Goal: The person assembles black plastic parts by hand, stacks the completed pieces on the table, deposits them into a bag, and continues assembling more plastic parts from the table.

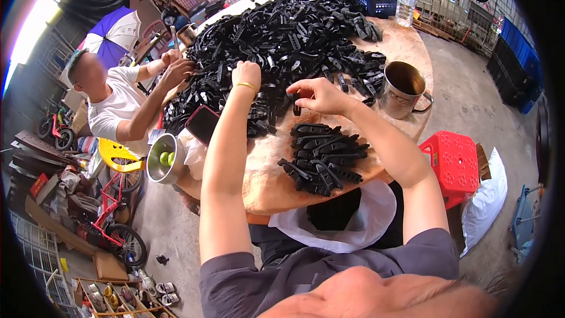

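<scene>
A big heap of small, elongated black plastic pieces point(282, 35) covers the far part of the table point(259, 188). My left hand point(246, 76), with a gold-coloured band at its wrist, reaches into the heap; its fingers are curled, and anything in them is hidden. Between the thumb and fingers of my right hand point(321, 95) is one black plastic piece point(296, 105), held upright just off the heap's near edge. Nearer to me lies a smaller pile of similar black pieces point(322, 159), roughly lined up side by side, below my right hand.
A steel mug point(402, 91) stands right of my right hand. A phone point(202, 125) and a metal bowl point(164, 159) with green fruit are at the left. An open white sack point(376, 218) hangs below the table edge. A co-worker point(118, 100) handles pieces across the left side.
</scene>
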Action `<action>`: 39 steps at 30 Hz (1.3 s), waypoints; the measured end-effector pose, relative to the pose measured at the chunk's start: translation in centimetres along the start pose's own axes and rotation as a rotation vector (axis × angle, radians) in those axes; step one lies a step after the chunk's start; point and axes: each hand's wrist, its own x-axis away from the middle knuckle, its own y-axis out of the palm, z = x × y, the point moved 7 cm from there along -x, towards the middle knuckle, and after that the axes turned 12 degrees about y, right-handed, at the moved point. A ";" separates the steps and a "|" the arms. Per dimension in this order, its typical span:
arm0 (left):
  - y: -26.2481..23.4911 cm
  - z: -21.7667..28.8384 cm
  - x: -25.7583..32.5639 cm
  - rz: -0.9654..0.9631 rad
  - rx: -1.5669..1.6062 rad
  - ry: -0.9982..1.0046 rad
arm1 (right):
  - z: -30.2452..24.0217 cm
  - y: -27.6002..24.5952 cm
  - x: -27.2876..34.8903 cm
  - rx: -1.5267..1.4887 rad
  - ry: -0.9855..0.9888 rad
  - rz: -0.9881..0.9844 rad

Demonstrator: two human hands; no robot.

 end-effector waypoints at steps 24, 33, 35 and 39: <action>-3.1 6.6 8.7 0.266 1.903 -0.084 | -1.8 -1.4 0.9 -0.181 -0.090 0.229; -6.9 7.0 10.0 0.349 1.157 0.251 | -2.1 -1.2 0.6 -0.041 -0.123 0.089; -7.2 6.8 10.3 0.359 1.160 0.246 | -2.6 -1.3 0.8 -0.074 -0.090 0.063; -7.1 7.0 10.5 0.417 1.137 0.279 | -1.3 -1.2 0.7 -0.203 -0.009 0.022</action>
